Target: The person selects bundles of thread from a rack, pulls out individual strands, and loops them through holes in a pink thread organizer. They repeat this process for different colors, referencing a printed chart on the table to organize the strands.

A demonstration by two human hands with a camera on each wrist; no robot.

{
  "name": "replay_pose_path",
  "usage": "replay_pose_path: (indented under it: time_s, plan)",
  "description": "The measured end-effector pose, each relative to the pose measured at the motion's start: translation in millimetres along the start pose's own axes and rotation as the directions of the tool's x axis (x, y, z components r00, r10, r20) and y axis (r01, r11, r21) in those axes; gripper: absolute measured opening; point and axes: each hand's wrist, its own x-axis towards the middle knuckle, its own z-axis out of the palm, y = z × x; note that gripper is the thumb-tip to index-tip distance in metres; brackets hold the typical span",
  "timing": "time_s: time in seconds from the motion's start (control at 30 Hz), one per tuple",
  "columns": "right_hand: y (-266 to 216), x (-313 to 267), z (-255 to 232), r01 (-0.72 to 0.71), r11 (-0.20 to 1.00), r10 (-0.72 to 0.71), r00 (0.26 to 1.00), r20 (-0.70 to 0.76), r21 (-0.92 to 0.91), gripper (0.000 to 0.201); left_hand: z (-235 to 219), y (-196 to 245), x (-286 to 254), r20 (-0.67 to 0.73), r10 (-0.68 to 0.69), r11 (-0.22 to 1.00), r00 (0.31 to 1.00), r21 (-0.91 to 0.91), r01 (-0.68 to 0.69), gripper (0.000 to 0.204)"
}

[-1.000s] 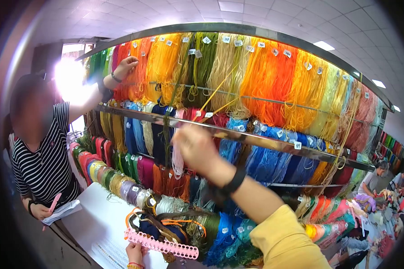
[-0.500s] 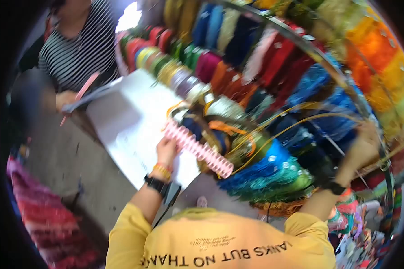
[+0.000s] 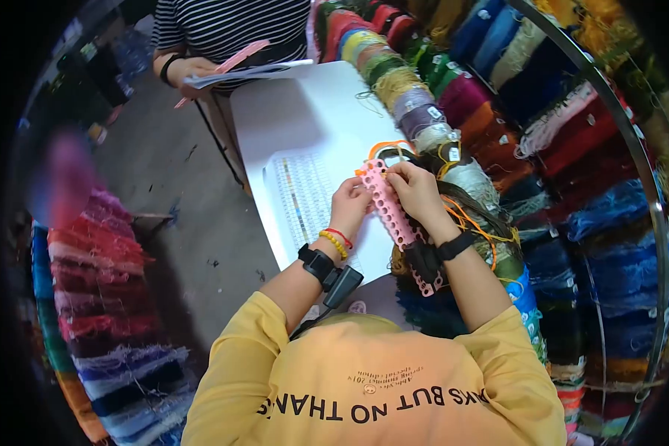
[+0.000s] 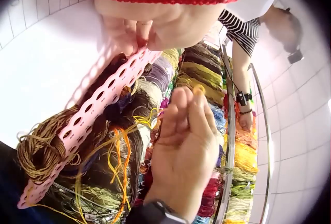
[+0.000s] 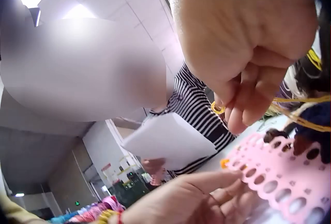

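Observation:
My left hand (image 3: 349, 206) grips the upper end of a pink strip (image 3: 388, 208) with rows of holes, near the table. Close over the same end, my right hand (image 3: 417, 195) pinches yellow thread (image 5: 218, 108) between thumb and fingers, as the right wrist view shows. In the left wrist view, the right hand (image 4: 186, 141) is a little apart from the strip (image 4: 98, 102). A brown thread bundle (image 4: 44, 146) and orange thread (image 4: 124, 169) hang at the strip's side.
A white table (image 3: 275, 111) bears a printed chart (image 3: 299, 195). Thread racks line the right side, with a metal rail (image 3: 650, 178). A person in a striped top (image 3: 234, 26) stands across, holding papers (image 3: 249, 74). More thread bundles (image 3: 104, 297) hang at the left.
My right hand has come from the racks at the right, drawing yellow thread, to the strip's upper end. The view has turned downward, and the left hand still holds the strip.

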Motion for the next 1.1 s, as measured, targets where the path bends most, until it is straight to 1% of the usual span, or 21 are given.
replay_pose_path:
  time_s: [0.07,0.1,0.2,0.23,0.33,0.43,0.53,0.57,0.6,0.67,0.77,0.8,0.83,0.9,0.93,1.03,1.1]
  plan:
    - [8.3,4.9,8.2,0.176,0.957,-0.182,0.983,-0.002,-0.231,0.015,3.2,1.5,-0.9,0.002,0.019,0.999,1.0,-0.028,-0.019,0.033]
    - [6.6,5.8,9.3,0.187,0.958,-0.184,0.982,0.034,-0.217,0.017,3.6,1.6,0.7,0.003,0.032,0.999,0.999,-0.017,-0.032,0.032]
    - [2.9,7.8,11.9,0.176,0.938,-0.159,0.984,0.083,-0.298,0.017,3.8,3.6,0.5,0.018,0.037,0.999,0.999,-0.012,-0.037,0.031]
    - [3.5,8.2,13.2,0.226,0.931,-0.209,0.974,0.089,-0.288,0.016,5.4,6.5,-1.4,0.018,0.043,0.999,0.999,-0.018,-0.042,0.031]
    - [2.9,9.9,15.2,0.344,0.862,-0.319,0.939,0.129,-0.372,0.015,1.7,2.0,3.1,0.036,0.044,0.997,0.998,-0.061,-0.042,0.029]
    - [0.4,6.1,16.6,0.37,0.812,-0.324,0.929,0.179,-0.45,0.014,1.9,-2.5,5.8,-0.022,0.07,0.997,0.997,0.011,-0.07,0.025]
    - [-0.2,3.8,18.5,0.428,0.748,-0.364,0.904,0.226,-0.507,0.017,1.9,-7.4,8.9,-0.018,0.153,0.986,0.988,0.067,-0.152,0.02]
    - [-0.6,3.5,18.6,0.451,0.726,-0.383,0.892,0.24,-0.519,0.02,3.1,-9.4,8.6,-0.048,0.178,0.982,0.983,0.075,-0.174,0.015]
    - [-1.5,4.0,17.8,0.425,0.738,-0.33,0.905,0.268,-0.524,0.021,2.4,-11.1,8.8,-0.053,0.173,0.982,0.984,0.087,-0.168,0.014]
    - [0.3,4.0,18.7,0.406,0.778,-0.333,0.914,0.233,-0.479,0.019,0.7,-13.6,11.2,-0.06,0.161,0.982,0.985,0.109,-0.154,0.013]
    - [-6.7,6.0,15.5,0.293,0.858,-0.19,0.944,0.269,-0.422,0.016,-0.9,-10.5,12.0,-0.052,0.171,0.968,0.984,0.194,-0.158,0.012]
    - [-3.8,6.4,15.4,0.274,0.879,-0.179,0.948,0.263,-0.39,0.015,-0.5,-4.7,9.4,-0.045,0.17,0.962,0.984,0.225,-0.155,0.013]
    - [-0.3,6.4,15.0,0.253,0.899,-0.165,0.952,0.257,-0.358,0.014,-1.5,2.2,5.3,-0.027,0.178,0.921,0.984,0.357,-0.157,0.013]
    - [2.0,6.0,14.7,0.222,0.922,-0.147,0.959,0.242,-0.317,0.012,-3.7,10.8,0.8,-0.038,0.159,0.875,0.987,0.467,-0.123,0.012]
    - [3.6,6.5,15.1,0.232,0.916,-0.156,0.958,0.242,-0.327,0.012,-4.5,14.5,-1.3,-0.043,0.149,0.848,0.988,0.52,-0.106,0.012]
    - [9.6,7.7,16.6,0.257,0.902,-0.174,0.952,0.252,-0.348,0.013,-9.1,25.6,-10.9,-0.102,0.025,0.958,0.995,0.286,0.005,0.01]
    - [15.2,7.4,16.0,0.268,0.898,-0.177,0.946,0.271,-0.349,0.012,-14.3,31.3,-17.6,-0.039,-0.042,0.999,0.998,-0.014,0.042,0.01]
